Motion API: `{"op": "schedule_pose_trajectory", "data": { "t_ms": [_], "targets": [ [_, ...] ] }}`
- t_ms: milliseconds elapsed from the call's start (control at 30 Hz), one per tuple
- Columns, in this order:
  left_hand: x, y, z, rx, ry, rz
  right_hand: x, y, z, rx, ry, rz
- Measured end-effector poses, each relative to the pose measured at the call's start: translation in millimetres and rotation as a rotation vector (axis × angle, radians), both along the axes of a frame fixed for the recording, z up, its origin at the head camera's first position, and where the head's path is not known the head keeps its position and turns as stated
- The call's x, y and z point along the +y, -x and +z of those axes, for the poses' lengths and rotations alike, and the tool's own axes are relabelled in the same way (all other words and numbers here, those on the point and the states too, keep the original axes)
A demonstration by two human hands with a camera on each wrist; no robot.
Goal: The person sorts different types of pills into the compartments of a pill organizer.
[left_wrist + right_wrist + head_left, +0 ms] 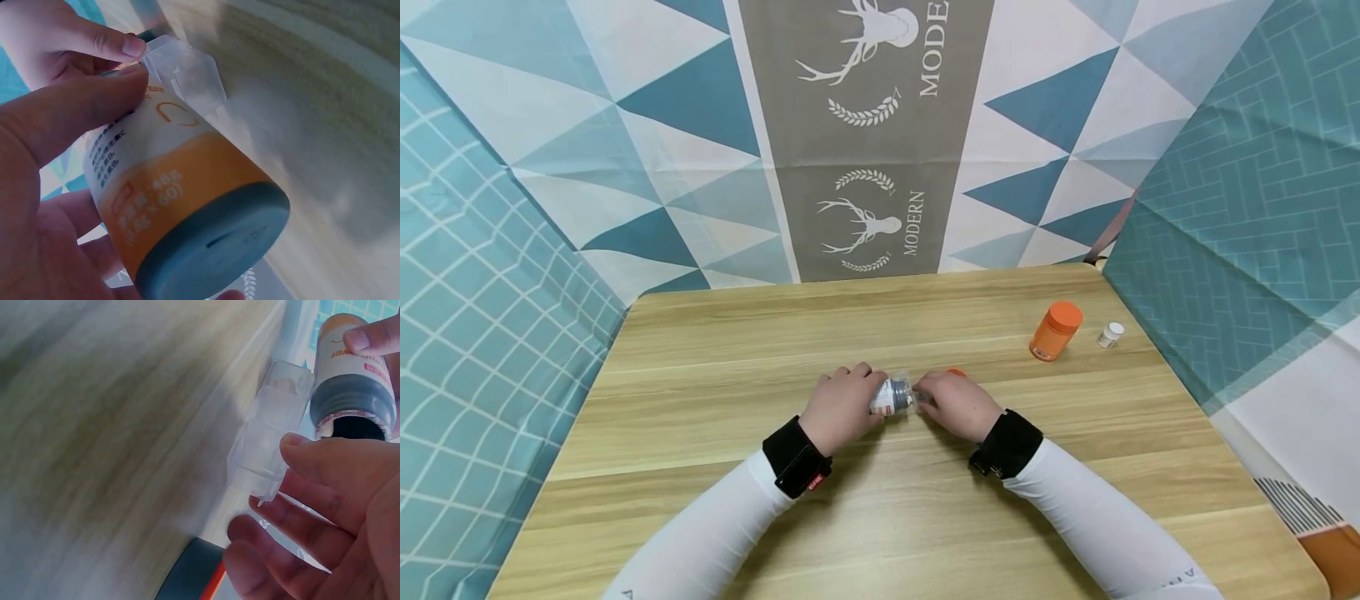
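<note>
My left hand [842, 406] grips a dark pill bottle [187, 169] with a white and orange label. The bottle is tipped over on its side, and its uncapped mouth [356, 427] faces my right hand [958, 404]. Between thumb and fingers, the right hand pinches a clear plastic pill box [265, 437] with several compartments, held right beside the bottle's mouth. A small pale pinkish shape [287, 384] shows at the box's far end. Just beyond the right hand lies an orange cap [957, 372], mostly hidden by that hand in the head view.
Toward the back right of the wooden table [700, 350] stands an orange bottle [1056, 332] with an orange lid. A small white bottle [1110, 335] is next to it, near the right edge. Patterned cloths hang behind the table and on both sides.
</note>
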State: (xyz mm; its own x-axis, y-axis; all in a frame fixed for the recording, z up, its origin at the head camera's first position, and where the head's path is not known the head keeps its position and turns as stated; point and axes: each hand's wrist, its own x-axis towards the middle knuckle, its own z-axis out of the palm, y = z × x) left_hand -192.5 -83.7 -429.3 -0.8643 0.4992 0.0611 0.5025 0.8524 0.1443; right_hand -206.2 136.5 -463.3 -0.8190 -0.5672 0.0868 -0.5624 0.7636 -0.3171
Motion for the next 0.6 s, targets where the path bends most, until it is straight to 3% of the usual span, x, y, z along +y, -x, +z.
{"op": "schedule_pose_trajectory", "data": {
  "t_ms": [300,400,600],
  "targets": [
    [-9.3,-8.8,-3.3,0.029,-0.182,0.041,12.4,1.2,4.8,0.015,0.041,-0.068],
    [-10.3,-14.7,-1.5,0.007,-0.263,0.058,22.0,3.2,6.7,0.032,0.046,-0.099],
    [-5.3,-27.1,0.7,-0.081,-0.412,0.055,34.4,4.7,6.1,-0.016,-0.050,-0.120]
  ]
}}
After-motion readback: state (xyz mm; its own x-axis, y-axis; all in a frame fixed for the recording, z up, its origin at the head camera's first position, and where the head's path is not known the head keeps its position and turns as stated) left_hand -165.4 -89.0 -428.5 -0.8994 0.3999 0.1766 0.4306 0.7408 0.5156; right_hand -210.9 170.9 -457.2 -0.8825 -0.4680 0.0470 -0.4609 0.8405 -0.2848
